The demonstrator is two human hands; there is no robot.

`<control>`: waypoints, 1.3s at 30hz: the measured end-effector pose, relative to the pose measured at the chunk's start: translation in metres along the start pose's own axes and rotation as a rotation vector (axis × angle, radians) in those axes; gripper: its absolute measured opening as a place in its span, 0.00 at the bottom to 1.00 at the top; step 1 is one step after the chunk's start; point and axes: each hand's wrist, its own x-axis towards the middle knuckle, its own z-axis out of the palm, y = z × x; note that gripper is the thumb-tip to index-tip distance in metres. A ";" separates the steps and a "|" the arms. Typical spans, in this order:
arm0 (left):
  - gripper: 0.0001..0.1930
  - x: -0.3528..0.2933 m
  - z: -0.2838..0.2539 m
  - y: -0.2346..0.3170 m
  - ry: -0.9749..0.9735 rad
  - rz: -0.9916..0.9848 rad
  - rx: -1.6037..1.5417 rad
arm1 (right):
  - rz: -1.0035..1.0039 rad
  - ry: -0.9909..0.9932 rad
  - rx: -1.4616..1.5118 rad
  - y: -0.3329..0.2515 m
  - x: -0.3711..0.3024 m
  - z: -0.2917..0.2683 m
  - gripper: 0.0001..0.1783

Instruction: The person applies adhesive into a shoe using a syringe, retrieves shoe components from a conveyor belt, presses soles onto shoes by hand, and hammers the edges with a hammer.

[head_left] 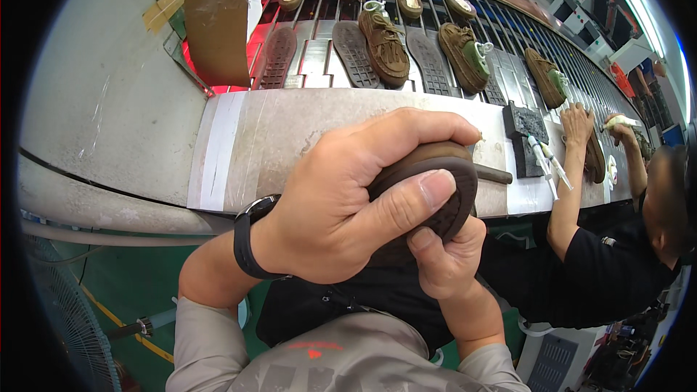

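A brown shoe with a dark sole (465,199) is held up in front of me, over the near edge of the ledge. My left hand (348,189), with a black watch at its wrist, wraps round it, thumb pressed on the sole and fingers over the far side. Below, my right hand (451,261) grips the same shoe, its thumb against the sole's lower edge and its other fingers mostly hidden. Behind the shoe a dark rod (494,173) lies on the ledge; its other end is out of sight.
The pale ledge (283,120) borders a roller conveyor bearing brown lace-up shoes (385,47) and loose soles (353,54). Cardboard (218,36) hangs at the left. Rightward are a black block (524,122), white slim tubes (544,160) and a co-worker's hand (577,123). A fan (69,312) stands lower left.
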 end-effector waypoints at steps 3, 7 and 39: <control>0.23 -0.001 0.001 0.002 0.010 0.000 0.002 | 0.015 0.011 0.012 0.001 0.000 0.001 0.08; 0.20 -0.002 0.001 0.004 0.064 0.012 0.031 | 0.048 -0.007 -0.016 -0.001 -0.001 0.000 0.07; 0.22 0.051 -0.016 -0.057 0.206 -0.009 -0.325 | 0.203 -0.278 0.361 0.042 0.079 -0.071 0.31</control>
